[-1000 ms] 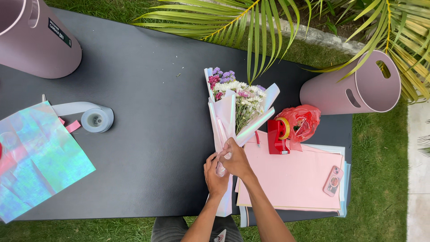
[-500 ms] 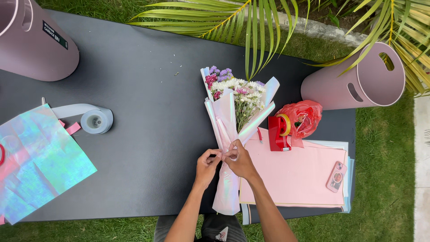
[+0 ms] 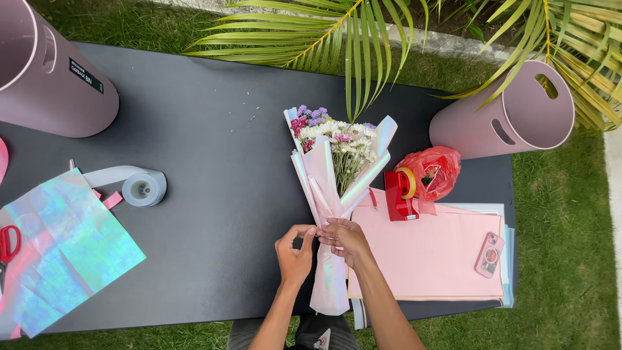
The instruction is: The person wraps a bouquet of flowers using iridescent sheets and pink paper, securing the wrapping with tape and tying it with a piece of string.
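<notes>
Both hands, left hand (image 3: 295,251) and right hand (image 3: 343,236), pinch the bouquet (image 3: 332,188) wrap's waist, bare table (image 3: 214,129) leftward.

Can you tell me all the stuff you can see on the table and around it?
bouquet: one, pink wrap, purple and white flowers, table middle
buckets: two, pink, lying at far corners
ribbon roll: one, pale, left side
shiny sheet: one, rainbow, near left
scissors: one, red, left edge
tape dispenser: one, red, right of bouquet
plastic bag: one, red, beside dispenser
paper stack: one, pink, near right
phone: one, pink, on paper
table: one, black, on grass
left hand: at bouquet's waist
right hand: at bouquet's waist
</notes>
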